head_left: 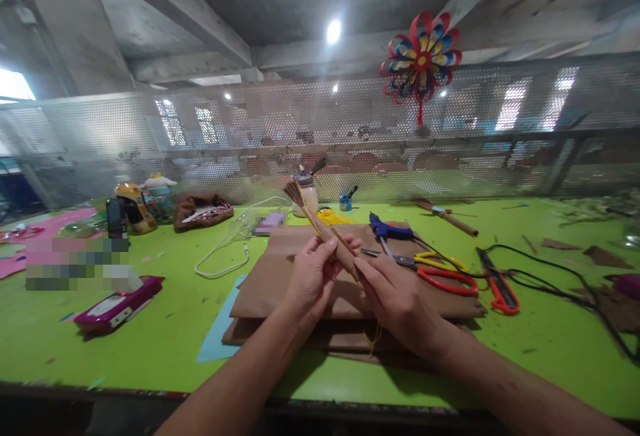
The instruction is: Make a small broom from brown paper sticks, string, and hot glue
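Observation:
A miniature broom of rolled brown paper (313,217), with a fringed end and yellow string along its stick, slants up and left. My left hand (316,273) pinches its handle with fingers and thumb. At the lower end of the handle, my right hand (395,293) is closed on it, its fingertips partly hidden. Yellow string (373,341) dangles below the right hand. Both hands are over a folded stack of brown paper (273,283). Scissors with red and yellow handles (447,281) lie beside the right hand, and a blue glue gun (393,229) rests just beyond.
A red utility knife (499,289) and black cord (570,283) lie on the right of the green table (175,356). A similar paper broom (453,221) is at the back right. A purple box (120,306) stands left. A bottle (306,197) and yellow string bundle (333,216) sit behind.

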`<state>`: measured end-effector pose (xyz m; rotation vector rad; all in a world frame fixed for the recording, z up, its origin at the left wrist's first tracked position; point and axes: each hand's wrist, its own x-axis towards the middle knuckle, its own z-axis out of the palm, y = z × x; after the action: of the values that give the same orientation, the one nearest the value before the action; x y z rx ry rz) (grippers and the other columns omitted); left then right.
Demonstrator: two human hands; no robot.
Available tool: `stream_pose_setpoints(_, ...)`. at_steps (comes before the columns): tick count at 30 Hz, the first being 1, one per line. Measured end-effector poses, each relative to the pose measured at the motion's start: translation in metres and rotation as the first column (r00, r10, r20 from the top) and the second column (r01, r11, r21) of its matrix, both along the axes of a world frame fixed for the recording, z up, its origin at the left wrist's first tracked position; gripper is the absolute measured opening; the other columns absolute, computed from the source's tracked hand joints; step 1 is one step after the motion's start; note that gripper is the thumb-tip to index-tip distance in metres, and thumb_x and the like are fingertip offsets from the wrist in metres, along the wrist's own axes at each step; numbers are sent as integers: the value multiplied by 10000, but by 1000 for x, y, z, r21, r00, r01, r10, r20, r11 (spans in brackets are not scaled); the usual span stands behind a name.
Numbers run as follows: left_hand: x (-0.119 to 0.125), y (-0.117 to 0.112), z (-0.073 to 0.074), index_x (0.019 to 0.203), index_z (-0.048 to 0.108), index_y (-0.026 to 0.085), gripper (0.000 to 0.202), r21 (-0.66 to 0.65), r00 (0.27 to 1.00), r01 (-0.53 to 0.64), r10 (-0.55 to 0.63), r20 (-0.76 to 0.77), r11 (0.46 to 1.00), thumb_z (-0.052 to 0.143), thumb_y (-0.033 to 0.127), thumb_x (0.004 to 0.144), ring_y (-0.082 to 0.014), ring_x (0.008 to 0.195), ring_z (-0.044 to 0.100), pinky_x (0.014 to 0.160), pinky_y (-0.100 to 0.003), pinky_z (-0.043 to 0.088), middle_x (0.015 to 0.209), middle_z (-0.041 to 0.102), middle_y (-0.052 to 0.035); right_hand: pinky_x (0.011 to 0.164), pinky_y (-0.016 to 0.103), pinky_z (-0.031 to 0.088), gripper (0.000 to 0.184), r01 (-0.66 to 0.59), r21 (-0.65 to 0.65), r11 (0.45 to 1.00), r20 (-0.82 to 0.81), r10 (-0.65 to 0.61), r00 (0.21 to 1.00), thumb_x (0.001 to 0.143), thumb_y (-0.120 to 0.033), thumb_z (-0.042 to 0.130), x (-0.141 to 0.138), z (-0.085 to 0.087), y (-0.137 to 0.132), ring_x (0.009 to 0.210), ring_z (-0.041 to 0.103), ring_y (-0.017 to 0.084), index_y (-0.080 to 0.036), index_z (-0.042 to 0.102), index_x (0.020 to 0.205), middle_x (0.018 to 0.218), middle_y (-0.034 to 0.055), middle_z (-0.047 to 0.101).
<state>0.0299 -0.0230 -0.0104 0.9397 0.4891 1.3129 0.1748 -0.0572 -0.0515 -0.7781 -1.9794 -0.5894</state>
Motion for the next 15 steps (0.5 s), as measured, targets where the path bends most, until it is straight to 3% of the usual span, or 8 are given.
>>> stream_pose_setpoints(8,0,-1,3,909,598,79,142,-35,998,13,-11,64,999,571,81,770,-245,975,638,884,-343,491,1002,682,-150,537,305,458,352,50,129,990,4,-51,999,827,-34,492,-5,-5,4,649,489,179,-35,515,1178,708,86,551)
stream_pose_setpoints(15,-1,-3,6,863,645,53,127,-37,994,25,-21,111,999,579,88,759,-249,1006,623,946,-355,456,1001,683,-159,664,348,508,315,34,179,983,-6,-34,999,831,-56,495,1,-5,5,784,582,208,-76,533,1143,819,117,632)
